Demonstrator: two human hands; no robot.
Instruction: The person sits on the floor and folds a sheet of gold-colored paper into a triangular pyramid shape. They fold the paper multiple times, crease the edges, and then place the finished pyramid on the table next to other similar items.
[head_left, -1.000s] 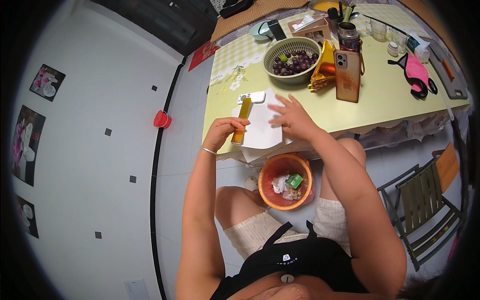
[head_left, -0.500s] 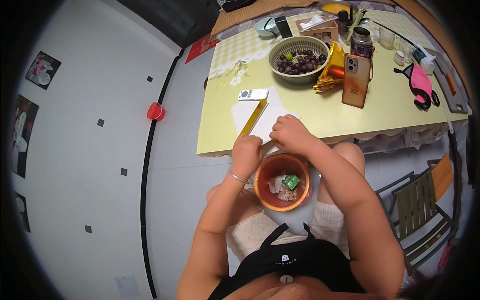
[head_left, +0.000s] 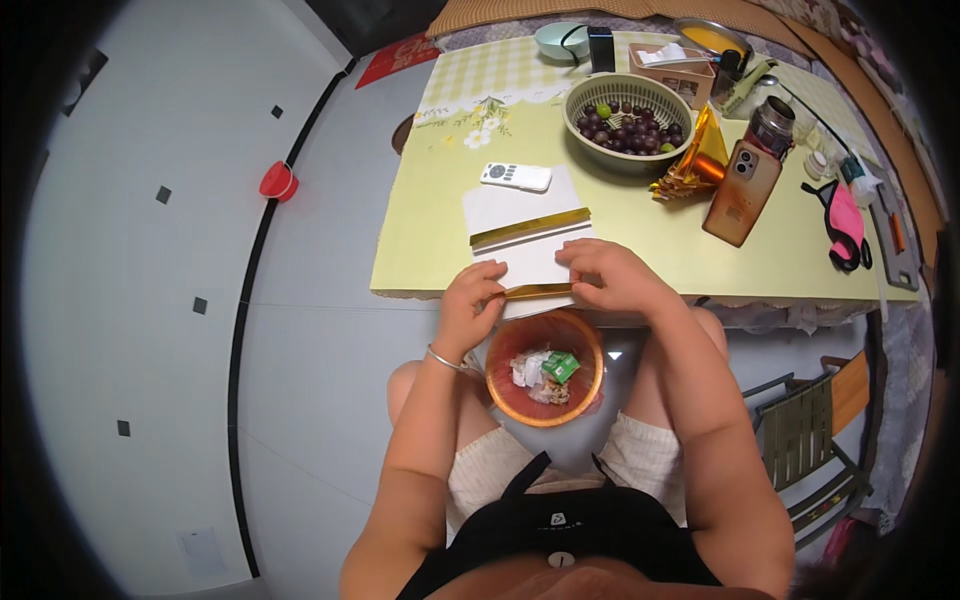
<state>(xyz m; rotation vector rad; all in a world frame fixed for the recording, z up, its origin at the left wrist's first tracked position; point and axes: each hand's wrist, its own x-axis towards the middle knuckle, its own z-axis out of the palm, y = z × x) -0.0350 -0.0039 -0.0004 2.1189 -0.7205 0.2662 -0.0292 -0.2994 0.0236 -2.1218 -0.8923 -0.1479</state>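
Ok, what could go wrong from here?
The left hand and right hand are at opposite ends of the near gold strip; uneven pressure might skew it. White paper juts past the edge of the table above the orange bin, so it might slip in. The white remote overlaps the paper's far end and could shift with it.

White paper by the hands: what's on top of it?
One far gold band crosses the white paper; a near gold band runs between the left hand and right hand. The fingers hide that band's ends and whatever lies beneath them.
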